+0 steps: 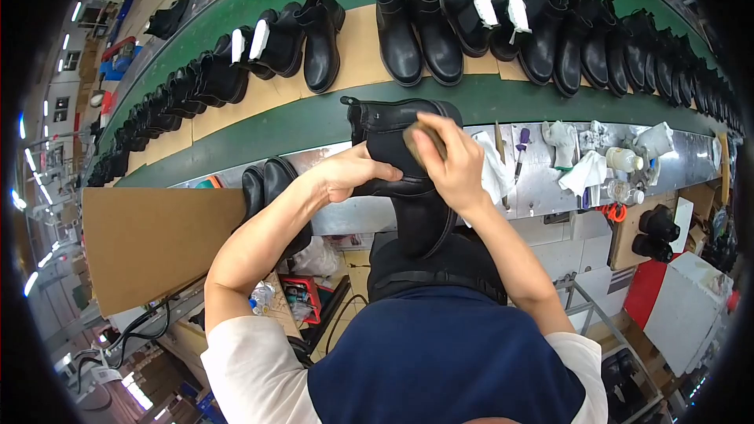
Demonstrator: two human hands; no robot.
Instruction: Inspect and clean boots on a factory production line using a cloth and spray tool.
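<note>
A black leather ankle boot [385, 141] lies on its side in front of me, its shaft opening to the left and its toe pointing down toward my lap. My left hand [349, 175] grips it at the shaft, thumb on the outside; the other fingers are mostly hidden. Between the curled fingers of my right hand [452, 159] is a small brown pad [415, 146], pressed against the boot's side. Whether it is a sponge, cloth or brush I cannot make out.
Rows of black boots [322, 47] stand on brown paper along the green conveyor [314, 127] ahead. The metal ledge [542, 188] at right bears white cloths [585, 173], a purple-handled tool [522, 141] and bottles [623, 159]. A cardboard sheet [161, 243] and more boots [267, 184] are at left.
</note>
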